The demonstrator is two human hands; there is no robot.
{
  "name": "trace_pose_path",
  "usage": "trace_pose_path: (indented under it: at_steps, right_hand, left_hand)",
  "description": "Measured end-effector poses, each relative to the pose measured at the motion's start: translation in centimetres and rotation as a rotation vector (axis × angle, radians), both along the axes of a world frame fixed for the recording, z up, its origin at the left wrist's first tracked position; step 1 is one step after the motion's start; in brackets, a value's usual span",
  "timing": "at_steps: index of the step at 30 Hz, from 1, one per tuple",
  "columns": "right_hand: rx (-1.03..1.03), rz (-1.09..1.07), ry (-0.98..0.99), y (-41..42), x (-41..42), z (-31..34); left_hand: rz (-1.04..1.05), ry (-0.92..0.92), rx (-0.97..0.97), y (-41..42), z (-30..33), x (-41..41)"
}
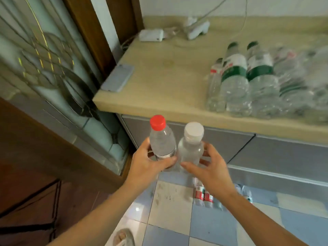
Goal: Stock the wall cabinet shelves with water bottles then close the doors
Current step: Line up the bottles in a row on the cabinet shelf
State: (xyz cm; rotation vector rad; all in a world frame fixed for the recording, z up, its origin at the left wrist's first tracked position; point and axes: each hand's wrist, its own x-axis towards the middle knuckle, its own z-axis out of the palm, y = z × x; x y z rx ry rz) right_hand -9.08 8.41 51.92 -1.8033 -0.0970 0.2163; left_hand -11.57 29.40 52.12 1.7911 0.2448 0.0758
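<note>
My left hand (pixel 147 164) grips a clear water bottle with a red cap (pixel 160 139), held upright in front of the counter. Right beside it, my right hand (pixel 207 167) holds a clear bottle with a white cap (pixel 192 144), fingers curled round its lower body. The two bottles nearly touch. Several more water bottles (pixel 248 82), some with green labels and caps, lie in plastic wrap on the beige countertop (pixel 168 77) at the right. The wall cabinet is not in view.
A phone (pixel 118 78) lies at the counter's left edge, with white chargers and cables (pixel 152 34) at the back. A wooden door with patterned glass (pixel 49 68) stands at left. Grey base-cabinet fronts (pixel 275 153) sit below the counter. More bottles (pixel 204 194) lie on the tiled floor.
</note>
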Motion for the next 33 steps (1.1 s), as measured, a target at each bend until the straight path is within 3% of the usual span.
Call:
trace_pose_path:
  at_steps: [7,15,22,33]
  right_hand:
    - [0.018,0.033,-0.267,-4.3,3.2,27.2]
    - [0.133,0.007,-0.619,-9.0,6.5,49.9]
    - [0.150,-0.054,-0.746,-9.9,10.0,62.0]
    - [0.192,-0.291,-0.817,-4.8,22.4,73.7]
  left_hand:
    - [-0.046,-0.283,-0.008,-3.3,26.3,3.5]
    - [-0.239,-0.603,0.004,-8.3,50.7,7.8]
    - [-0.291,-0.681,0.011,-9.7,62.8,12.1]
    - [-0.170,-0.755,-0.044,-4.8,76.4,26.0]
